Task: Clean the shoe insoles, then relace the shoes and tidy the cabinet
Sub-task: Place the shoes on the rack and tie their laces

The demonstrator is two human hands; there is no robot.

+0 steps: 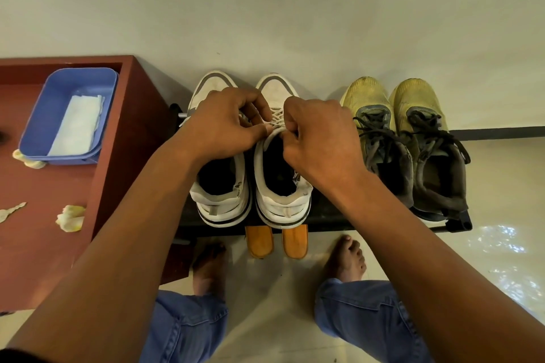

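Observation:
Two white sneakers stand side by side on a black shoe rack (324, 216), toes toward the wall. My left hand (227, 124) lies over the left white sneaker (219, 200) and pinches the lace at the tongue of the right white sneaker (283, 200). My right hand (320, 138) pinches the lace (277, 119) on the same shoe from the other side. Both hands have curled fingers and meet over the top eyelets. The lace ends are hidden under my fingers.
A yellow pair of sneakers (413, 138) with dark laces stands to the right on the rack. Two orange insoles (277, 242) poke out below. On the red-brown cabinet (124, 132) at left sit a blue tub (70, 115) with a white cloth and crumpled wipes (70, 216). My bare feet are on the floor.

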